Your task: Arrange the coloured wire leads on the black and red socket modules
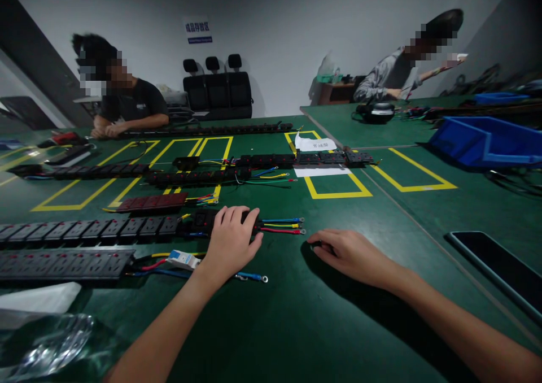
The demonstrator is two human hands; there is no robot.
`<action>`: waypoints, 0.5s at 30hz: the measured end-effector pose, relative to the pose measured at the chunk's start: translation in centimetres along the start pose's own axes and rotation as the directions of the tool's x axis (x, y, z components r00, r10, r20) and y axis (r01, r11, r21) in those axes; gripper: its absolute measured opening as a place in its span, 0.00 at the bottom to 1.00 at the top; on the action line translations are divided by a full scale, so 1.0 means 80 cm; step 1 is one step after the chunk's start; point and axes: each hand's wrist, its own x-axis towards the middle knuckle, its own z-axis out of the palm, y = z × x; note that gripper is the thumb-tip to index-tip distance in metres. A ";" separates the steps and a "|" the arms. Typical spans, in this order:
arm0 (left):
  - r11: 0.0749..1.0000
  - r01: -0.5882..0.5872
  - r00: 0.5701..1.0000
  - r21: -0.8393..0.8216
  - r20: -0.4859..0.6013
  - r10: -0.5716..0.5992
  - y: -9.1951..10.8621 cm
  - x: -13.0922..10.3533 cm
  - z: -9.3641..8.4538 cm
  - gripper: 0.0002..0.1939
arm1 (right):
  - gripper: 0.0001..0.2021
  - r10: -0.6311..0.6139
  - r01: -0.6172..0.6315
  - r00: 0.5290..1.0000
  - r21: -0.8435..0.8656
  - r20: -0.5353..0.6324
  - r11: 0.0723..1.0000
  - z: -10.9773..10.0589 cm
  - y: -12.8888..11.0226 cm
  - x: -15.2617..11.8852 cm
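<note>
My left hand (234,239) is closed over the black right end of a long socket strip (114,230). Blue, yellow and red wires (282,225) with ring ends stick out to the right of it. Just beyond those wire ends, my right hand (342,253) hovers low or rests over the table, fingers curled; a small dark thing shows at its fingertips, too small to name. Nearer to me lies a second strip (68,263), with a white-and-blue breaker (184,260) on its wires.
More strips (195,177) and a dark red one (152,202) lie further back on the green table (339,326). A phone (499,270) and a blue bin (486,143) are at right. Two people sit across. Clear plastic (55,343) lies front left.
</note>
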 end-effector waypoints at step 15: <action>0.597 -0.523 0.786 -0.608 -0.615 0.063 0.064 -0.008 -0.154 0.10 | 0.11 -0.004 0.006 0.999 0.063 -0.042 0.998 0.003 0.005 0.005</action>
